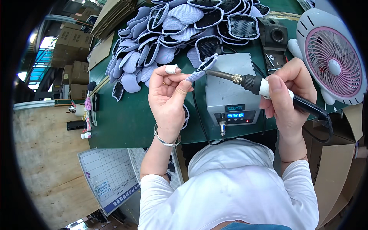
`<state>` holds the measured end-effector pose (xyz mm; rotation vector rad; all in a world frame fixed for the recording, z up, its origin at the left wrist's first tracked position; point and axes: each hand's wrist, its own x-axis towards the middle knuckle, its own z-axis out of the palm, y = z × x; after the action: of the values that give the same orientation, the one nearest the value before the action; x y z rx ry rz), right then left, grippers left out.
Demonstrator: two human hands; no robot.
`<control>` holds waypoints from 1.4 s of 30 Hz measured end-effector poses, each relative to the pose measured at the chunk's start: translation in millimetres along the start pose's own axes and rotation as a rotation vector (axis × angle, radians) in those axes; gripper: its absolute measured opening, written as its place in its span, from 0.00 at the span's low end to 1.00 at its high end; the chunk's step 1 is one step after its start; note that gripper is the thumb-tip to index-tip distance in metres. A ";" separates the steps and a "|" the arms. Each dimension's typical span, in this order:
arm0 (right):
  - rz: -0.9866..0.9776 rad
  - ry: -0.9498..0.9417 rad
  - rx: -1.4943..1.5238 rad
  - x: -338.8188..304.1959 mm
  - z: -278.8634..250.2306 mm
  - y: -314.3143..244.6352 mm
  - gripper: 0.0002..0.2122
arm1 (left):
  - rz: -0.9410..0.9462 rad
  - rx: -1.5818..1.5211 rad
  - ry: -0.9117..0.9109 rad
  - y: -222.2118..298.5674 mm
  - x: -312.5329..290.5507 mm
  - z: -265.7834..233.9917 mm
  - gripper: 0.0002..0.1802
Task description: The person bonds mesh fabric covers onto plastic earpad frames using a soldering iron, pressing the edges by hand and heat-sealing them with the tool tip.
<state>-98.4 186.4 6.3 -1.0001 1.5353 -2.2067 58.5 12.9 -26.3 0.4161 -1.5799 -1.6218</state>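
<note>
My left hand (168,96) pinches a small lavender mesh-fabric pad (196,75) with a dark inner side between thumb and fingers. White tape wraps one of its fingertips. In my right hand (289,94) is a soldering iron (251,83), held by its black handle with white wrapping. The iron's metal tip points left and reaches the pad's edge; whether it touches, I cannot tell. Below the iron stands a grey soldering station (230,92) with a lit blue display and a cable plugged into its front.
A large heap of similar lavender pads (180,23) covers the far part of the green table (119,130). At right are a white-and-pink fan (332,65), a dark iron holder (273,34) and cardboard boxes (333,172). A gridded whiteboard (109,176) leans below the table at left.
</note>
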 end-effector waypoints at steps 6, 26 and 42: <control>0.079 -0.010 0.030 2.1 4.6 -3.1 0.07 | 0.007 0.048 -0.046 3.4 -1.5 5.6 0.15; -0.030 -0.010 0.201 -10.3 -57.8 35.6 0.07 | 0.431 0.623 -0.349 -2.2 0.7 6.6 0.20; -0.070 -0.215 -0.206 -2.7 -41.5 17.3 0.08 | 0.638 0.920 -0.398 11.2 -2.6 20.3 0.18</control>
<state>-127.0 210.7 -18.6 -1.3239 1.6735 -1.9376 49.0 29.7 -13.3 0.0119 -2.4026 -0.4423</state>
